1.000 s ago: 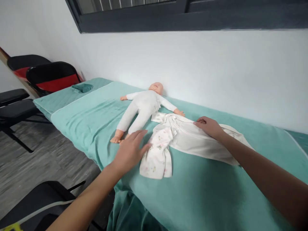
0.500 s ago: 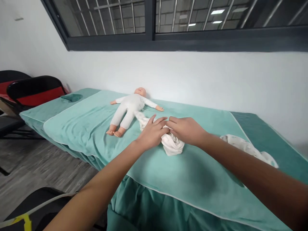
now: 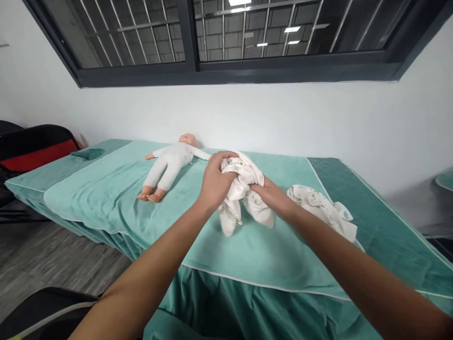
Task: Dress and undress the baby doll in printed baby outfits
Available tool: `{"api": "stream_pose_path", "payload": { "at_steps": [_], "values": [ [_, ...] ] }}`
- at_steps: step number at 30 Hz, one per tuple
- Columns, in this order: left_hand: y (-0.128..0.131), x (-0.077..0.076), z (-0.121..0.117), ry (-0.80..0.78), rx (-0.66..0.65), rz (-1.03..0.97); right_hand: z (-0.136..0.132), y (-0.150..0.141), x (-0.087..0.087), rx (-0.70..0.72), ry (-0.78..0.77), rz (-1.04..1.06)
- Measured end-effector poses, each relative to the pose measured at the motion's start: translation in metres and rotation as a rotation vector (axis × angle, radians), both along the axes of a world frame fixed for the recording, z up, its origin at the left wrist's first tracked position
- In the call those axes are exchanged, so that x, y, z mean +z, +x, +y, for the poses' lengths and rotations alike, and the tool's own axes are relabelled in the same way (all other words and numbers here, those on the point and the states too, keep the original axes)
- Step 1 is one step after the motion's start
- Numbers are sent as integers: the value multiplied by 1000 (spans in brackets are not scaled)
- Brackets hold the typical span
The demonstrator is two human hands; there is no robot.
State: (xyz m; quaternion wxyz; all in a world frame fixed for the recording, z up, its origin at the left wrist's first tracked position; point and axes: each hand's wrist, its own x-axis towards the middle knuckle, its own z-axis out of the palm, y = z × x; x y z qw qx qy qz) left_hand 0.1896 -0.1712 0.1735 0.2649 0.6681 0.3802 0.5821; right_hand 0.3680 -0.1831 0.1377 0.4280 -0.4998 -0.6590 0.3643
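Note:
Bunched between my hands is a white baby garment (image 3: pixel 243 182) with a small print, lifted over the green bed cover; two of its ends hang down. My left hand (image 3: pixel 217 178) grips its upper left side, thumb in front. On the lower right side, my right hand (image 3: pixel 271 194) pinches the fabric, its fingers partly behind the folds. A baby doll (image 3: pixel 173 158) in a white suit lies on its back to the left, near the wall. To the right of my right hand lies a second printed white cloth piece (image 3: pixel 320 208), crumpled.
The bed (image 3: pixel 106 189) with its light green cover runs along the wall beneath a barred window (image 3: pixel 191 71). A small dark green cloth (image 3: pixel 88 154) lies at its left end. Chairs (image 3: pixel 38 146) stand at the left, and a pale cable (image 3: pixel 60 311) crosses the lower left.
My hands have raised the garment from the bed and spread it, so its ends dangle. My view has turned to the right, and the second cloth shows more fully.

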Motion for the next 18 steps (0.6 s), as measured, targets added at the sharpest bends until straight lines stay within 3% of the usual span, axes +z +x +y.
{"api": "stream_pose_path", "payload": {
  "at_steps": [3, 7, 9, 12, 18],
  "values": [
    [3, -14, -7, -104, -179, -86, -6, -11, -20, 67, -225, 621],
    [1, -42, -13, -190, -234, -86, -10, -27, -26, 131, -273, 957],
    [3, -55, -14, -235, -273, -188, -7, -36, -26, 219, -312, 994],
    [3, -70, -10, -270, -164, -352, 7, -43, -36, 369, -409, 950],
    [-32, -102, 10, -394, 67, -597, 66, -21, -82, 508, -606, 675]
  ]
}}
